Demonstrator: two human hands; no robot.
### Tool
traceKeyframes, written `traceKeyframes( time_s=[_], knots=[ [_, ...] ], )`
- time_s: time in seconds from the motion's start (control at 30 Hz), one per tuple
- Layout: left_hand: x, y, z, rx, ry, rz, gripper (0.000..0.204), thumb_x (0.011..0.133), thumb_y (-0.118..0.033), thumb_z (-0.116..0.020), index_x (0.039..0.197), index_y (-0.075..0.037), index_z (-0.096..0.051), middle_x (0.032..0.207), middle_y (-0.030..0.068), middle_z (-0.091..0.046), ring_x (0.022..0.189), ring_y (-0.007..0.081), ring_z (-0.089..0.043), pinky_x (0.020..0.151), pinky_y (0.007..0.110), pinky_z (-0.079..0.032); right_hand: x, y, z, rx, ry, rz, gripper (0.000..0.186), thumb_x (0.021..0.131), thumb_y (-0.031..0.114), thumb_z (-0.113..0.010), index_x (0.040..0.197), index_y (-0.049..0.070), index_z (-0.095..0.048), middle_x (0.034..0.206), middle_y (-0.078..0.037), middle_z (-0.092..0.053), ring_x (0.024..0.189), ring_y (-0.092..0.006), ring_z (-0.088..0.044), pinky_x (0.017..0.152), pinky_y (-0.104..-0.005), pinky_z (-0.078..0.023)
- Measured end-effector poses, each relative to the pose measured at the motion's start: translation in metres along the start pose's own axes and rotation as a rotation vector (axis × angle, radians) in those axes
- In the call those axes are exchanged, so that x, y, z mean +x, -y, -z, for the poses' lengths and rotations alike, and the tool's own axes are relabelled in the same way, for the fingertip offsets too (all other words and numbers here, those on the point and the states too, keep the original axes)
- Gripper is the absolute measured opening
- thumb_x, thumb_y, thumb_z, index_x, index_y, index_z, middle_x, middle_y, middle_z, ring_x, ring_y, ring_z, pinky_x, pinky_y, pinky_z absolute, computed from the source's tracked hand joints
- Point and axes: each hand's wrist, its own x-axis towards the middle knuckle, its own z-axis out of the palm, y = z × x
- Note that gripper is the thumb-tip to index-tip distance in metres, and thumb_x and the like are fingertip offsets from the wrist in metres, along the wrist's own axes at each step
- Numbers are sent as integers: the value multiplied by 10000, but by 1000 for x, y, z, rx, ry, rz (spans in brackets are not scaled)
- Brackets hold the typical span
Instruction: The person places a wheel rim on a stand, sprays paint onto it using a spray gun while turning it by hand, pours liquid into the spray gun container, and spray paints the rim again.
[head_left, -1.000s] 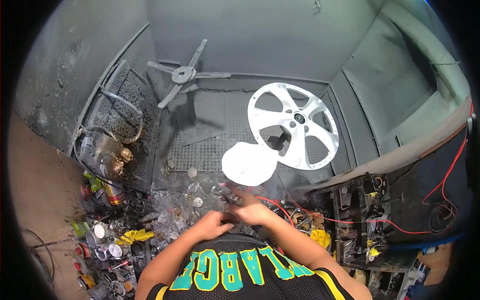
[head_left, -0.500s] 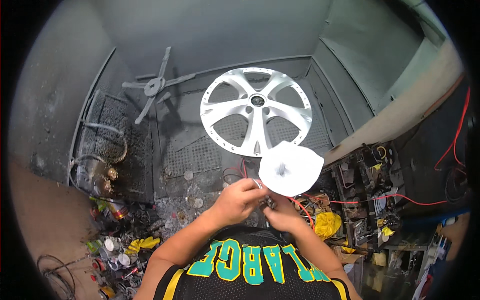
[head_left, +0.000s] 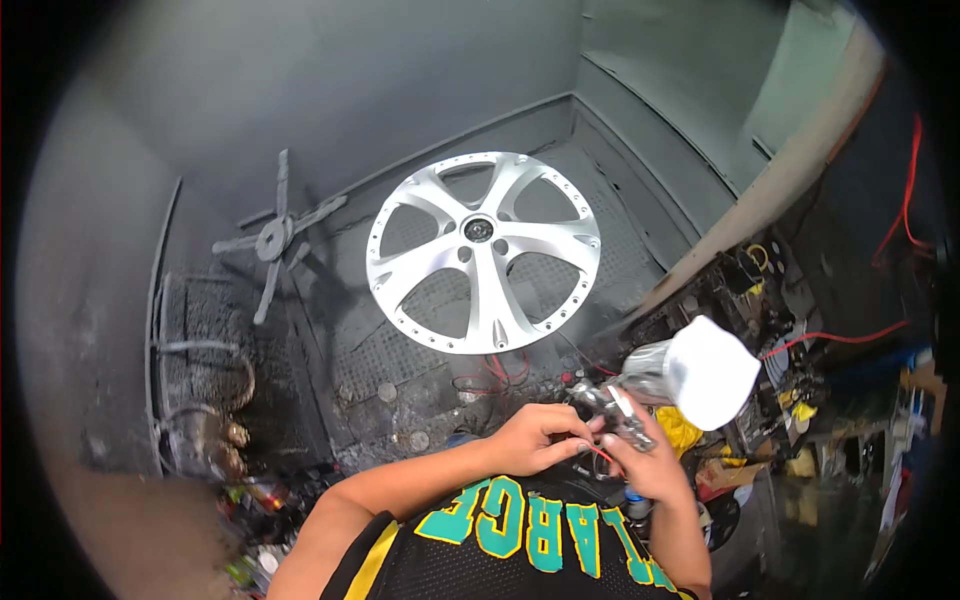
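My right hand (head_left: 652, 468) is wrapped round a metal spray gun (head_left: 600, 398), which is tilted to the right. Its silvery cup (head_left: 647, 360) is topped by a wide white paper-like cover (head_left: 712, 375). Close against the gun's lower end, my left hand (head_left: 540, 438) has thumb and fingers pinched together; what lies between them is hidden. A thin red hose (head_left: 602, 454) shows by its fingertips. Beyond both hands lies a silver car wheel rim (head_left: 488, 290) with five spokes, face up, touched by neither hand.
A grey-coated cross-shaped stand (head_left: 272, 240) is at the left, near a crusted panel with pipes (head_left: 205, 350). Grey booth walls (head_left: 380, 90) enclose the back. Cluttered tools and yellow cloth (head_left: 680, 432) lie at the right, where a red hose (head_left: 835, 338) runs across.
The spray gun has swung right and tipped over, its cup now showing beneath the white cover. Both hands have moved right and lower. My view has shifted, so the wheel rim appears further left.
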Motion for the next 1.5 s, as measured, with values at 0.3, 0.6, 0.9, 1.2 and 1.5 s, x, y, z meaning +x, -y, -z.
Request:
traceKeyframes(
  time_s=[0.3,0.6,0.9,1.2,1.5],
  knots=[
    [-61,128,75,-763,-266,787,331,952,-132,-649,1264,-53,-574,1033,36,-661,851,115,-616,745,274,-511,-28,109,-63,160,-377,69,668,820,71,-642,1430,-71,-408,960,-165,-659,821,-183,-669,526,-204,-467],
    [-57,125,91,-1078,-372,741,398,934,-72,-640,1304,-57,-495,1157,60,-592,975,203,-614,833,364,-508,-20,151,-125,157,-572,61,768,702,271,-749,1335,-98,-521,829,-176,-671,686,-188,-652,460,-224,-395],
    [-57,131,89,-1079,-392,774,312,931,-65,-648,1220,-55,-530,1018,40,-590,918,180,-615,771,322,-515,-44,131,-89,-69,-702,144,682,853,212,-693,1407,-84,-427,901,-116,-654,775,-167,-662,465,-196,-439],
    [-49,125,77,-1032,-456,789,150,915,-89,-676,998,-89,-552,885,19,-588,857,171,-598,728,324,-483,-51,135,-99,200,-613,79,741,732,205,-724,1349,-125,-481,855,-183,-671,749,-199,-666,469,-208,-432],
    [-49,134,74,-1022,-479,745,249,912,-70,-666,1141,-57,-571,937,39,-614,870,171,-606,732,332,-473,-59,107,-63,36,-704,129,677,851,213,-709,1401,-75,-439,882,-116,-662,743,-174,-666,455,-204,-448]
  ],
)
